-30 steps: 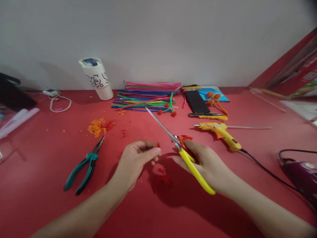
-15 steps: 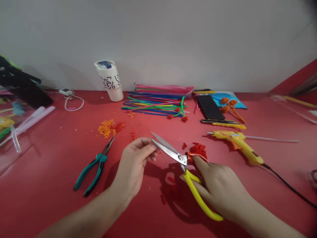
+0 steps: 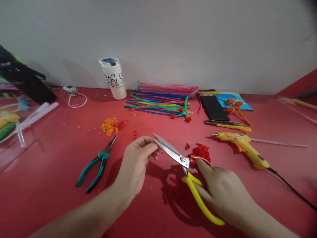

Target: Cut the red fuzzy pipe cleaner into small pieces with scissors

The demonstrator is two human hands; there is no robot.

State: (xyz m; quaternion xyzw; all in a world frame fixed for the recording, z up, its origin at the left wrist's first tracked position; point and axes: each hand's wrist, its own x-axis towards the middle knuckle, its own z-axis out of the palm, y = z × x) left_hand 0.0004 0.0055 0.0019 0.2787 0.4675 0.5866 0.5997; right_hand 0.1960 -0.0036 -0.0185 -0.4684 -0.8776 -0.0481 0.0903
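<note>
My right hand (image 3: 220, 185) is wrapped round the yellow and orange-red handles of a pair of scissors (image 3: 172, 152). The blades are slightly apart and point up and left, their tips at the fingertips of my left hand (image 3: 138, 158). Thumb and forefinger of that hand are pinched together; whatever sits between them is too small or hidden to make out. Beyond the scissors lies a heap of short red pieces (image 3: 201, 151). More red pieces (image 3: 173, 180) are scattered in the shadow under the blades.
Teal pliers (image 3: 102, 157) lie left of my left hand, below orange clippings (image 3: 109, 126). Farther back are a white tumbler (image 3: 114, 79) and bundled pipe cleaners (image 3: 163, 99). On the right lie a phone (image 3: 215, 108), a yellow cutter (image 3: 234, 127) and a corded glue gun (image 3: 244, 147).
The view has shifted a little, so the tabletop things appear slightly farther right. Both hands and the scissors keep nearly the same pose, with the blade tips still at the left fingertips.
</note>
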